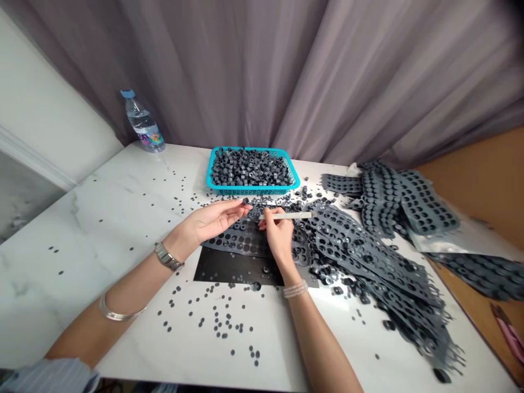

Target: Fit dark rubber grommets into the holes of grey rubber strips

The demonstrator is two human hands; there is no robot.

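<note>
On the right, the view's edge cuts off the pink-handled tool and a dark studded sheet, while the dark piece in the left hand is too small to make out.

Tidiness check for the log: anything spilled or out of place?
Yes: small dark discs lie scattered across the white table, many toward the front; with other pieces gathered in the turquoise basket, they look spilled.

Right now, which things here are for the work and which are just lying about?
Seem for the work:
black piece in left hand
stick in right hand
sheets
mat
basket

Seem just lying about:
bottle
pink tool
</note>
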